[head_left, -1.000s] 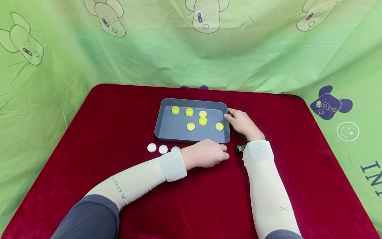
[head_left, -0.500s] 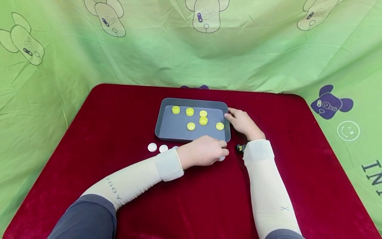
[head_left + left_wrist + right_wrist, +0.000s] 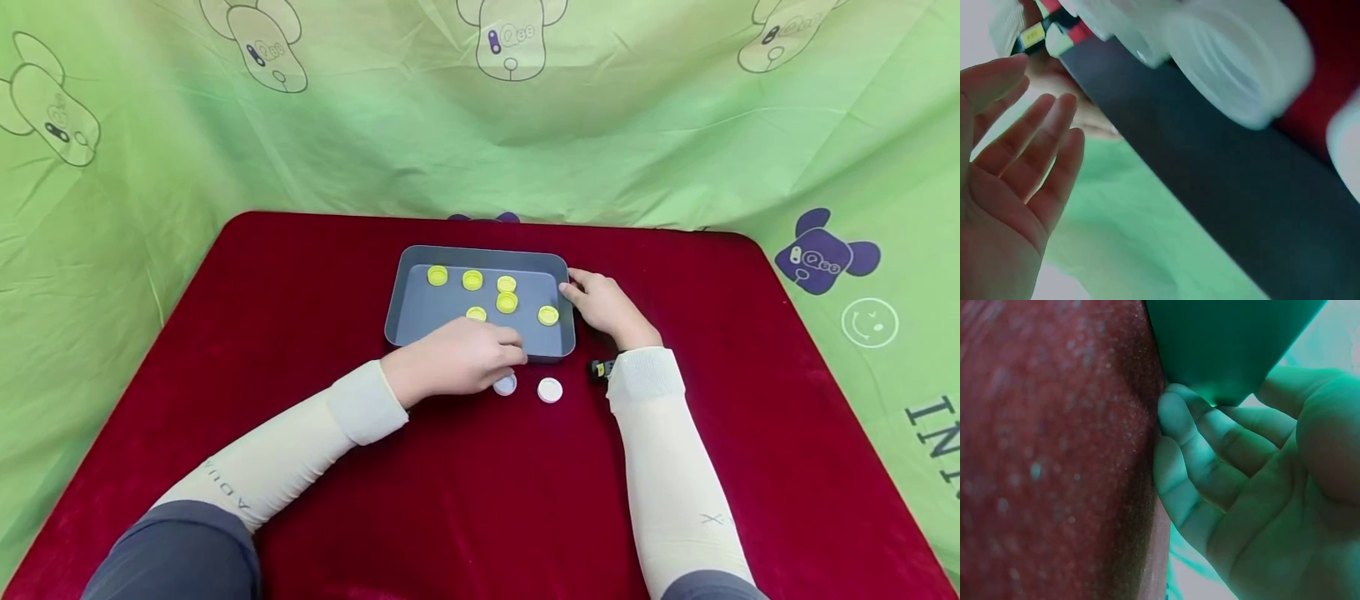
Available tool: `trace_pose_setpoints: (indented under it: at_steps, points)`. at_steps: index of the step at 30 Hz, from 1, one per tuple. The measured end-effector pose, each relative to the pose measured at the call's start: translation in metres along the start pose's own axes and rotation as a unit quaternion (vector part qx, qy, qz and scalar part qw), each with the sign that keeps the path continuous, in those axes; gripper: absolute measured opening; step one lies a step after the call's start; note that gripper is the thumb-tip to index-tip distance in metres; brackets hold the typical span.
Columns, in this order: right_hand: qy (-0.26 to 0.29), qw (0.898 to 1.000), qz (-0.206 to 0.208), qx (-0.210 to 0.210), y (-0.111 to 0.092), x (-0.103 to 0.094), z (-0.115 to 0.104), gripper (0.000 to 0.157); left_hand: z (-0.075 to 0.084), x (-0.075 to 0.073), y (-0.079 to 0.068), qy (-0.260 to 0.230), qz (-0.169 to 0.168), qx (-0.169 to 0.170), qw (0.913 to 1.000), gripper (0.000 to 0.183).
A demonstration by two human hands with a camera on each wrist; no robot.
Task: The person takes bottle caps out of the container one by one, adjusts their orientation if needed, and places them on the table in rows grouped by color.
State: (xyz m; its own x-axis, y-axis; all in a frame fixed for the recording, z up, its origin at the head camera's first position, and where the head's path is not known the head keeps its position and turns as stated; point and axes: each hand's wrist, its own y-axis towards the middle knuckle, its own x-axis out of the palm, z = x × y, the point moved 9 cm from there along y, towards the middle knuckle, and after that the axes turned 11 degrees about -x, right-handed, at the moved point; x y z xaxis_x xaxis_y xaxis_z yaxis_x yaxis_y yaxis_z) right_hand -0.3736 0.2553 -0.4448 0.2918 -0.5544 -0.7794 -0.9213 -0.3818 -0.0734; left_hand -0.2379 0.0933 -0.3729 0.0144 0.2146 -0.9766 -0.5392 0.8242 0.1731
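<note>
A shallow grey tray [image 3: 420,260] holds several yellow bottle caps [image 3: 507,302]. My right hand [image 3: 611,310] grips the tray's right end, thumb at the rim; in the right wrist view the fingers lie against the tray's outer side [image 3: 1222,350]. My left hand [image 3: 459,354] hovers at the front rim, overlapping it in the head view. Its fingers are loosely bent and hold nothing in the left wrist view. A white cap [image 3: 505,384] lies just below its fingertips, and a second white cap [image 3: 550,390] lies to the right. White caps [image 3: 1241,62] line the tray's front side; some are hidden behind the left hand in the head view.
Dark red cloth [image 3: 465,500] covers the table. A green printed curtain [image 3: 420,142] hangs behind and at both sides. A small black device [image 3: 600,369] sits at the right wrist, close to the tray's front right corner.
My left hand has moved left from the rightmost white cap, which now lies uncovered, and a second white cap shows beside it. The right hand stays on the tray.
</note>
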Motion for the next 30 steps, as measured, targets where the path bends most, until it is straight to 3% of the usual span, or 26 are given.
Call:
trace_pose_setpoints:
  at_steps: [8, 15, 21, 30]
  points:
    - [-0.011, 1.0, -0.002, -0.005, 0.002, 0.0, 0.0, 0.055, -0.027, -0.019, -0.02, -0.009, 0.04, -0.03, 0.9987, 0.014]
    - [-0.014, 1.0, -0.008, -0.002, 0.001, 0.001, 0.0, 0.056, -0.052, -0.033, -0.023, -0.001, 0.075, -0.038, 0.9964, 0.013]
    - [-0.005, 1.0, -0.012, 0.0, 0.001, 0.001, 0.001, 0.057, -0.079, -0.035, -0.018, 0.015, 0.048, -0.064, 0.9967, 0.014]
    - [0.0, 1.0, -0.01, 0.005, 0.0, 0.001, 0.001, 0.056, -0.116, -0.019, -0.01, 0.009, -0.022, -0.12, 0.9924, 0.023]
